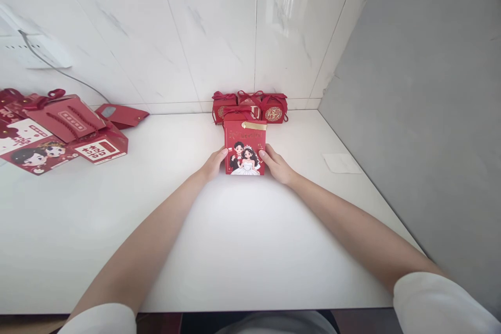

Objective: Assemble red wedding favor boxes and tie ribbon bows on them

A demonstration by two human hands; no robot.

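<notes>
A red gift box [246, 148] with a cartoon bride and groom on its front stands upright at the middle of the white table. My left hand [216, 163] grips its left side, thumb on the front edge. On the opposite side my right hand [275, 163] holds it the same way; the fingers behind the box are hidden. A gold tag [254, 126] and a red ribbon bow [239, 110] lie along its top. Just behind are several smaller red boxes [275, 109] with ribbon bows, lined up by the wall and partly covered by the held box.
Several red gift boxes and bags [58, 135] are piled at the left, with a red envelope-like piece [123, 115] behind. A grey cable [66, 74] runs down the tiled wall [219, 26] from a socket [43, 51]. A white paper [341, 163] lies near the grey panel [422, 88] on the right.
</notes>
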